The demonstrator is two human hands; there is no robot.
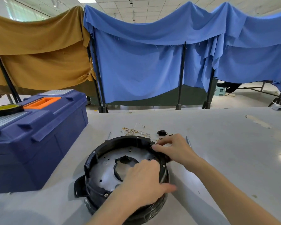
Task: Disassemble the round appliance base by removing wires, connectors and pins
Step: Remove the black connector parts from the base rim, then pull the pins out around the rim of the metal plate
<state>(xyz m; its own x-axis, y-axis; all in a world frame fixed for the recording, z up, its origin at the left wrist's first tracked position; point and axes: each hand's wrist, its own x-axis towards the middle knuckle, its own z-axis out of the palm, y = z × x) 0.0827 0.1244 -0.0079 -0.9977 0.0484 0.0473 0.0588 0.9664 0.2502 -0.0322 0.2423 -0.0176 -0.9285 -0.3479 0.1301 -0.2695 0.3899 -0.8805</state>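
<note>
The round black appliance base point(104, 148) lies on the grey table with its silver inner plate point(104, 169) facing up. My left hand point(144, 181) lies over the base's near right side, fingers curled down over the rim, thumb stretched out to the right. My right hand point(173, 148) is at the far right rim, its fingertips pinching something small at the rim's edge; what it pinches is too small to make out. Beyond the base lie a tangle of thin wires point(135, 131) with brass terminals and a small black connector point(162, 132).
A dark blue toolbox point(39, 138) with an orange handle stands at the left, a tape roll point(6, 109) on its lid. A thin screwdriver shaft point(109, 135) lies behind the base and another slim tool point(188, 141) to the right of my right hand. Curtained frames stand behind the table.
</note>
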